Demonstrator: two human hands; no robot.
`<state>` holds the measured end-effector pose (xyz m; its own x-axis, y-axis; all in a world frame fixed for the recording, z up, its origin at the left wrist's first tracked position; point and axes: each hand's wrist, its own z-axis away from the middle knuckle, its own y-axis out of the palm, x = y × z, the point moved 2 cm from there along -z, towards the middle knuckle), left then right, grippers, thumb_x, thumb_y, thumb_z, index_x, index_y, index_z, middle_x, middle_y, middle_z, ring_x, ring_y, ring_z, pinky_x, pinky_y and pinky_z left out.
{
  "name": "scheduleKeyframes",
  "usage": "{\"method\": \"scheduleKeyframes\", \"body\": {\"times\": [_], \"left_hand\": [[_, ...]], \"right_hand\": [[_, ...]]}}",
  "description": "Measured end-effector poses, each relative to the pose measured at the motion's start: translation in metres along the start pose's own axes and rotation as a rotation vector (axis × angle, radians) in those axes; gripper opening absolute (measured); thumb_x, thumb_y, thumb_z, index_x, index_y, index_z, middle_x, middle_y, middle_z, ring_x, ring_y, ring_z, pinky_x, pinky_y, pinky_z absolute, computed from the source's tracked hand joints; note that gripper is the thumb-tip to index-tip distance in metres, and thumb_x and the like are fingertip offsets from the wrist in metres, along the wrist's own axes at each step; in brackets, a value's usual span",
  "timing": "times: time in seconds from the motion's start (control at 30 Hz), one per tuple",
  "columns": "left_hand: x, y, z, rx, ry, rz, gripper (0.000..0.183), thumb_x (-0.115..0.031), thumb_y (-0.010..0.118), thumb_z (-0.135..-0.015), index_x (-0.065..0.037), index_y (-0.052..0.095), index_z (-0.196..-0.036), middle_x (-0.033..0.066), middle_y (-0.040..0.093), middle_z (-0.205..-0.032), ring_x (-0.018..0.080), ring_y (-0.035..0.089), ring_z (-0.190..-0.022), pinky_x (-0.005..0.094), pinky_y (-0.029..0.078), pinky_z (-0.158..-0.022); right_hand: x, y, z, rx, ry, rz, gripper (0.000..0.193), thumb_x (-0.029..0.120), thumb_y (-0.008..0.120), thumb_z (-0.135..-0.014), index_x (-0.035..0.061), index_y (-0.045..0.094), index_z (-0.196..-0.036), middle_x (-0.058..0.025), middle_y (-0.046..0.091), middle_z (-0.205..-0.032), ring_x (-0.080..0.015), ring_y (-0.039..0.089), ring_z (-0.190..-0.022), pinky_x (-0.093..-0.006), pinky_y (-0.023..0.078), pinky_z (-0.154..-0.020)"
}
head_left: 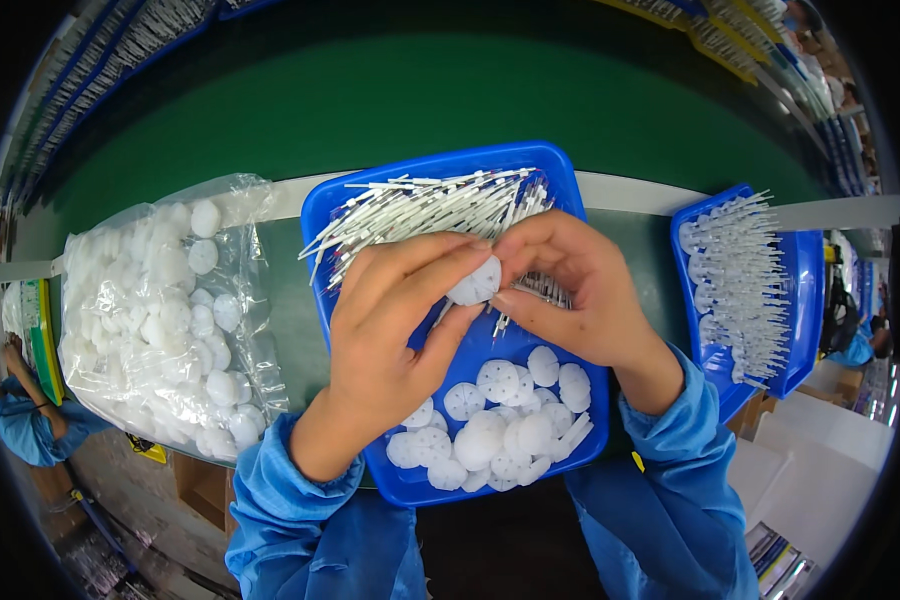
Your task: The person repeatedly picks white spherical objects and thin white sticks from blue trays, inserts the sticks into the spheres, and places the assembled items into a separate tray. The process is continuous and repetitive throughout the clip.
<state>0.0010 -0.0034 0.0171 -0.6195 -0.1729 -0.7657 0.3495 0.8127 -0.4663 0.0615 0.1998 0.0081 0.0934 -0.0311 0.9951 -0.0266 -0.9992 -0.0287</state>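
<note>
Between both hands, above the blue tray (pixel 382 470), is a white round plastic disc (pixel 478 284) with small holes. My left hand (pixel 395 310) grips the disc's left side, its fingers closed around the edge. From the right, my right hand (pixel 575 290) pinches the same disc with thumb and fingertips. Thin white sticks with metal-looking ends (pixel 440 208) fill the far half of the tray, partly hidden behind my hands. Loose white discs (pixel 485 435) lie heaped in the near half. Whether a stick sits in the held disc is hidden.
At left lies a clear plastic bag (pixel 160 330) full of white discs. To the right stands another blue tray (pixel 698 340) with rows of sticks fitted with discs. A green surface (pixel 370 100) stretches beyond. Another person's blue sleeve (pixel 30 425) shows at far left.
</note>
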Motion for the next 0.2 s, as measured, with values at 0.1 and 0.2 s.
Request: {"method": "scheduleKeyframes", "body": {"times": [0.1, 0.2], "left_hand": [[0.002, 0.0, 0.001, -0.076, -0.039, 0.113, 0.046, -0.001, 0.082, -0.086, -0.007, 0.079, -0.132, 0.0119, 0.072, -0.134, 0.0278, 0.066, -0.104, 0.038, 0.056, -0.092], [0.016, -0.004, 0.002, -0.142, 0.008, 0.134, 0.042, -0.007, 0.079, -0.093, -0.009, 0.079, -0.135, 0.0111, 0.07, -0.138, 0.0287, 0.065, -0.105, 0.0366, 0.057, -0.092]], "right_hand": [[0.015, -0.017, 0.014, -0.011, -0.062, 0.409, 0.033, 0.005, 0.083, -0.093, 0.0081, 0.07, -0.123, -0.0011, 0.076, -0.098, -0.0145, 0.073, -0.092, -0.0333, 0.057, -0.088], [0.024, -0.029, 0.026, -0.011, -0.188, 0.903, 0.037, 0.008, 0.085, -0.09, 0.0125, 0.072, -0.125, -0.0002, 0.078, -0.101, -0.0195, 0.075, -0.095, -0.0392, 0.057, -0.095]]}}
